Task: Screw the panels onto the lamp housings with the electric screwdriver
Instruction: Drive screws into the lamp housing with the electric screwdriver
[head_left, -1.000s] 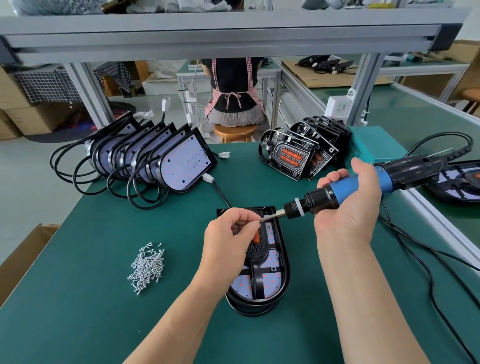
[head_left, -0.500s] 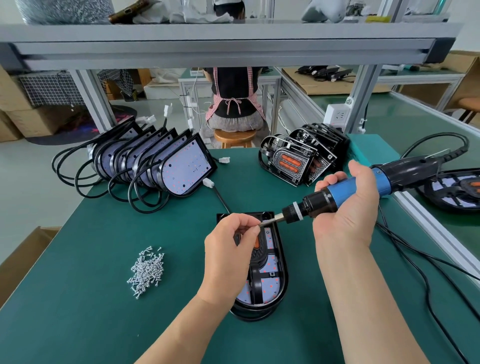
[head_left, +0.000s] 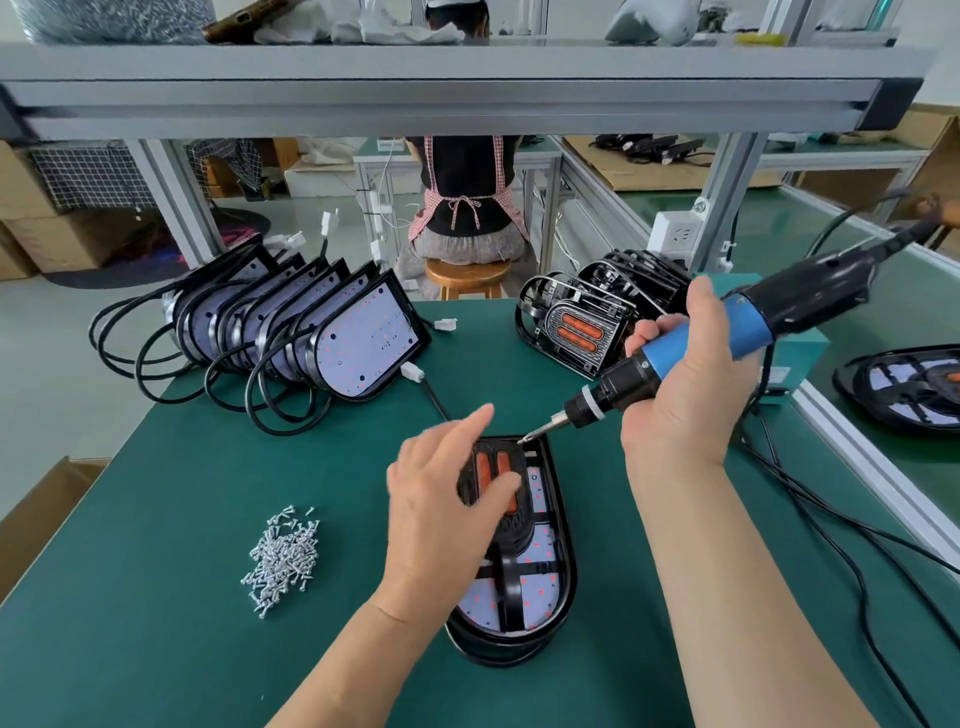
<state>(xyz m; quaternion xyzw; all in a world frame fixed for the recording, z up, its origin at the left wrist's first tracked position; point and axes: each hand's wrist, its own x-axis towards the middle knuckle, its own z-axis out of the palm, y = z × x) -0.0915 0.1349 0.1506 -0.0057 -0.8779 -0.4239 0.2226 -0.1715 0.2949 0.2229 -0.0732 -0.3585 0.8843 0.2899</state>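
Our left hand (head_left: 441, 499) drops from the driver (head_left: 618, 384) tip, now flat on the panel (head_left: 501, 467); right hand (head_left: 691, 384) grips the driver. We judge this housing (head_left: 563, 571) barely started; stack (head_left: 363, 343) waits.

Bright, even, diffuse light fills the workbench. The green table mat (head_left: 156, 649) carries only soft, faint shadows just beside the lamp housing (head_left: 519, 647) and the screw pile (head_left: 283, 558), and the housing's black rim shows a mild sheen. Wide-angle distortion bows the overhead shelf beam (head_left: 467, 88) and stretches the frame edges. The left hand (head_left: 447, 514) is blurred at its fingers and the rear of the electric screwdriver (head_left: 753, 322) is soft, while the screws are crisp.
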